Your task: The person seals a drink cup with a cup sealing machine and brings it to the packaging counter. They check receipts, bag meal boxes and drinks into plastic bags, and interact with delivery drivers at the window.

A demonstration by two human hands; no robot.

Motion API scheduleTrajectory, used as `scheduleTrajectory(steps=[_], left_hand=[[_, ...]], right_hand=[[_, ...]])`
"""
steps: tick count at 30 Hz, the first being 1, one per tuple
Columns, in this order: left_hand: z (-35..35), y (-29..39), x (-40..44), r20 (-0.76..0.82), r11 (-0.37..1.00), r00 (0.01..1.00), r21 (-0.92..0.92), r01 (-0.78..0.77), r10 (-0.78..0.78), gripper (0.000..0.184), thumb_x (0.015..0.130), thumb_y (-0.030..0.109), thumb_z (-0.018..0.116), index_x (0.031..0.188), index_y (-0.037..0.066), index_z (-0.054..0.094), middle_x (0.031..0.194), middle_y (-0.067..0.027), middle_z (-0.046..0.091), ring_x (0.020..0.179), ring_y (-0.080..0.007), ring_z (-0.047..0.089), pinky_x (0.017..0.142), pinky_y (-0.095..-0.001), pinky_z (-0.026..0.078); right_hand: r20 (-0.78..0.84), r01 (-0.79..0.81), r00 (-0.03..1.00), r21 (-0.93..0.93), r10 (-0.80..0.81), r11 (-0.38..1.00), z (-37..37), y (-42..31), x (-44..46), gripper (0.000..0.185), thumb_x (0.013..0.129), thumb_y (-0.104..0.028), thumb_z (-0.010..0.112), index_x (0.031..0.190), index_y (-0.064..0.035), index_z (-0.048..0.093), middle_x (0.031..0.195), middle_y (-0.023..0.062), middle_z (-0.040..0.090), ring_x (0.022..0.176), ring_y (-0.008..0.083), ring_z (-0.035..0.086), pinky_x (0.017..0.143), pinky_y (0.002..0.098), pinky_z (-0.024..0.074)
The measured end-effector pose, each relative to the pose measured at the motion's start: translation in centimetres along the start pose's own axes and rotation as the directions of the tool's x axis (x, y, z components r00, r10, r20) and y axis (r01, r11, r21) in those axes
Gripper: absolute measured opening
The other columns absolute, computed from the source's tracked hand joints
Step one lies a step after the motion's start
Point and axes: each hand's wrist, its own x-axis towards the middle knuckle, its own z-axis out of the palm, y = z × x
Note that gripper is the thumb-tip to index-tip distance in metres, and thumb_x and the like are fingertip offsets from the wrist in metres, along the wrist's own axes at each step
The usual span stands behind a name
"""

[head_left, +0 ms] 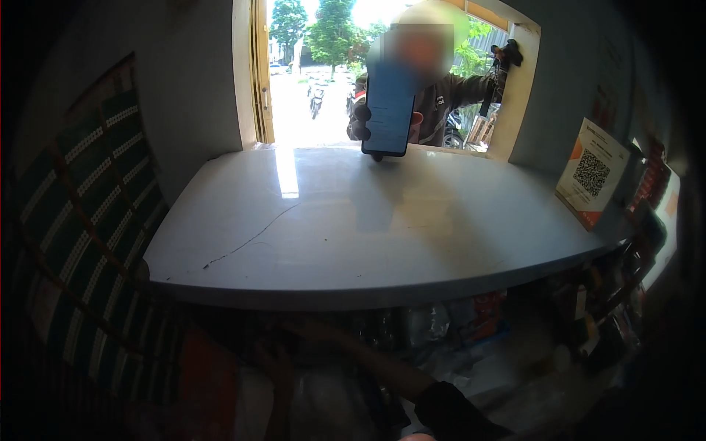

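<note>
Left hand [273,356] and right hand [312,331]: close together, in shadow below the white surface [331,220]; fingers' grip cannot be told. Clear plastic packet [429,323] and red packet [483,314]: beneath surface, right of both hands. Phone [388,114]: upright, far edge, before a person [445,110].

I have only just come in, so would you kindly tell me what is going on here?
Across the white counter, a person holds up a phone with its lit screen facing this side; that person's other hand is at the side of the opening. Below the counter's near edge, the wearer's left hand and right hand are close together in deep shadow, too dark to tell what they hold.
</note>
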Motion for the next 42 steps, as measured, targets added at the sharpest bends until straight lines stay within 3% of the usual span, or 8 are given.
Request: scheduleTrajectory(steps=[4,8,9,11,28,34,40,42], left_hand=[[0.1,-0.4,-2.7,0.052,0.933,0.947,-0.164,0.321,-0.316,0.025,0.085,0.02,0.051,0.098,-0.001,0.048,0.093,-0.0127,0.049,0.088,-0.0264,0.047,0.08,-0.0384,0.039],[-1.5,4.9,-3.7,0.493,0.168,0.602,-0.669,0.724,-0.628,0.025,0.095,0.032,0.041,0.085,0.009,0.043,0.079,0.0015,0.036,0.068,-0.0109,0.035,0.062,-0.0272,0.035],[-1.0,2.9,-4.5,0.492,0.171,0.602,-0.667,0.725,-0.629,0.025,0.095,0.032,0.041,0.085,0.009,0.043,0.079,0.0015,0.036,0.068,-0.0109,0.035,0.062,-0.0272,0.035],[0.4,-2.2,-7.4,0.223,0.983,0.959,-0.008,0.181,-0.174,0.023,0.079,0.012,0.054,0.097,-0.001,0.05,0.094,-0.0152,0.051,0.09,-0.0287,0.049,0.085,-0.04,0.039],[-1.2,2.9,-4.1,0.179,0.997,0.983,0.06,-0.05,0.038,0.013,0.082,0.011,0.052,0.089,0.0,0.05,0.084,-0.0146,0.051,0.082,-0.0312,0.049,0.078,-0.0407,0.039],[-2.2,4.7,-3.3,0.203,0.999,0.979,0.052,-0.012,0.001,0.012,0.08,0.006,0.054,0.089,0.001,0.05,0.085,-0.0142,0.052,0.083,-0.0298,0.052,0.077,-0.0378,0.041],[-2.3,5.3,-1.9,0.218,0.981,0.96,-0.036,0.19,-0.177,0.014,0.076,0.002,0.058,0.087,0.003,0.05,0.079,-0.0114,0.053,0.073,-0.0226,0.054,0.071,-0.033,0.043],[-2.2,5.1,-0.4,0.183,0.978,0.963,-0.02,0.206,-0.199,0.015,0.074,0.003,0.06,0.087,0.003,0.051,0.079,-0.0118,0.055,0.073,-0.0218,0.055,0.071,-0.0327,0.044]], right_hand=[[0.266,-0.054,0.951,-0.355,0.156,0.933,2.6,5.8,2.4,0.028,0.09,-0.028,0.05,0.102,-0.0064,0.061,0.099,0.0116,0.062,0.092,0.0257,0.06,0.083,0.0371,0.0476],[0.366,0.03,0.896,-0.614,0.251,0.789,5.6,9.4,3.4,0.029,0.09,-0.029,0.049,0.102,-0.0062,0.062,0.101,0.0122,0.062,0.093,0.0265,0.06,0.084,0.0382,0.0471],[0.366,0.046,0.893,-0.654,0.263,0.755,6.1,10.0,3.4,0.03,0.09,-0.03,0.049,0.102,-0.0061,0.062,0.101,0.0124,0.062,0.093,0.0267,0.06,0.084,0.0385,0.047],[0.356,0.066,0.892,-0.713,0.28,0.698,6.5,10.6,3.6,0.03,0.089,-0.03,0.049,0.103,-0.006,0.062,0.102,0.0127,0.062,0.093,0.0271,0.06,0.085,0.0391,0.0468],[0.236,0.127,0.953,-0.88,0.188,0.458,6.9,9.5,4.1,0.023,0.079,-0.026,0.054,0.076,-0.0099,0.07,0.085,0.014,0.067,0.077,0.0314,0.064,0.068,0.0438,0.0523],[0.177,-0.406,0.89,-0.109,0.419,0.907,0.7,3.2,2.8,0.019,0.082,-0.022,0.056,0.094,-0.0085,0.063,0.091,0.0114,0.065,0.081,0.0254,0.062,0.076,0.0413,0.0493],[0.277,-0.046,0.932,-0.549,0.234,0.834,-0.5,-2.9,2.6,0.025,0.081,-0.03,0.062,0.1,-0.0135,0.063,0.1,0.0096,0.062,0.093,0.0282,0.06,0.084,0.0392,0.0471],[-0.114,0.106,0.967,-0.634,-0.229,0.766,0.4,-0.4,2.8,0.028,0.083,-0.03,0.06,0.106,-0.0143,0.064,0.096,0.0098,0.064,0.093,0.0294,0.06,0.086,0.0381,0.0462]])
